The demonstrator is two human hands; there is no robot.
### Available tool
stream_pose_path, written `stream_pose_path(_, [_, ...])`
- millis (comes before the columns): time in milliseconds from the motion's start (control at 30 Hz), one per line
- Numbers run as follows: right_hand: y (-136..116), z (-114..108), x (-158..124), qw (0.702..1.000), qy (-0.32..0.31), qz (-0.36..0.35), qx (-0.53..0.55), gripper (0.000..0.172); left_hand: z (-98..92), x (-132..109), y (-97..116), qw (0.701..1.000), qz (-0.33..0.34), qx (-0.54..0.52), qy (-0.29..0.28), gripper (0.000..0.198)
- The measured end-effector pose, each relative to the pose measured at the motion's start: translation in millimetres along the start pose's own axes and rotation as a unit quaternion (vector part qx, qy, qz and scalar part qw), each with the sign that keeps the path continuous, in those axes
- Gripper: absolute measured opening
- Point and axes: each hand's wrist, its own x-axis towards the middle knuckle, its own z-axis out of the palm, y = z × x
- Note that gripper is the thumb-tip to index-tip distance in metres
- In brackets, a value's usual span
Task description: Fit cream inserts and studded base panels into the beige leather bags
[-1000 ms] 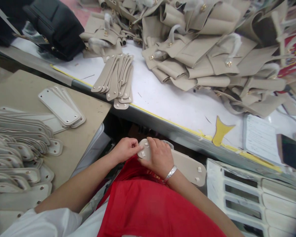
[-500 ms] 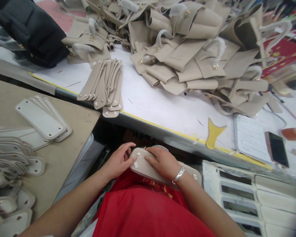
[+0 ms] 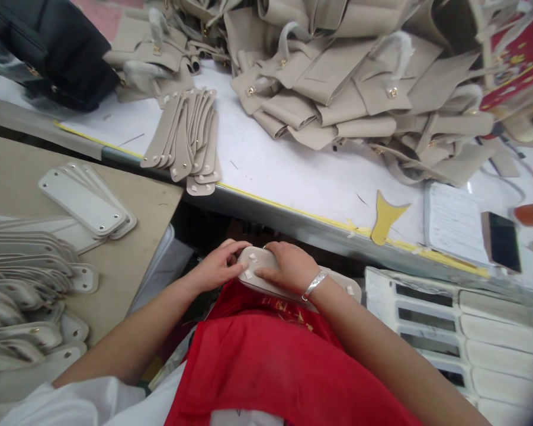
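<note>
Both of my hands grip one beige oval base panel that lies across my lap, over a red apron. My left hand pinches its rounded left end, fingers curled on the edge. My right hand, a silver bangle at the wrist, presses down on its top with bent fingers. Small white squares dot the panel; its right end sticks out past my wrist.
A fan of beige panels lies on the white table, with heaped beige bag parts behind. White panels are stacked on the brown board at left. A phone and paper sit at right; white racks below.
The view has shifted slightly. Both hands stay on the panel; my left fingers have curled tighter round its end and my right hand has slid a little along the top.
</note>
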Motion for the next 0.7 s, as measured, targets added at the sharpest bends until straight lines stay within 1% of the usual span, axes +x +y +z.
stream_pose_path(67, [-2,1,-8,1.000,0.013,0.006,-0.021,0.055,-1.2,-1,1,1.000,0.002,0.003,-0.004,0.041])
stream_pose_path(133, [4,0,-19,0.999,0.016,0.020,-0.035,0.058,-1.6,-1,2,1.000,0.004,0.006,-0.006,0.041])
stream_pose_path(233, [34,-8,-46,0.997,0.001,0.065,-0.052,0.062,-0.6,-2,5,1.000,0.006,0.014,-0.004,0.041])
stream_pose_path(333, [73,-21,-80,0.989,-0.022,0.126,-0.067,0.058,-0.3,-1,6,1.000,0.007,0.023,-0.006,0.040])
stream_pose_path(400, [89,-28,-95,0.986,-0.039,0.153,-0.059,0.053,-1.1,3,7,1.000,0.001,0.021,-0.014,0.041])
stream_pose_path(433, [92,-31,-97,0.986,-0.043,0.154,-0.053,0.052,-1.5,5,8,1.000,-0.004,0.018,-0.018,0.042])
stream_pose_path(467, [91,-32,-95,0.987,-0.041,0.148,-0.048,0.050,-1.5,6,9,1.000,-0.010,0.013,-0.023,0.043])
stream_pose_path(533, [76,-31,-79,0.992,-0.023,0.113,-0.042,0.048,0.0,4,16,0.999,-0.019,-0.002,-0.031,0.043])
stream_pose_path(600, [49,-25,-55,0.998,-0.006,0.064,-0.029,0.047,3.1,-1,24,0.999,-0.019,-0.013,-0.035,0.042])
stream_pose_path(633, [35,-21,-42,0.999,-0.008,0.039,-0.015,0.047,4.1,-2,27,0.999,-0.017,0.006,-0.035,0.041])
stream_pose_path(700, [16,-11,-19,1.000,-0.014,0.006,0.017,0.049,2.2,2,27,0.999,-0.028,0.047,0.001,0.042])
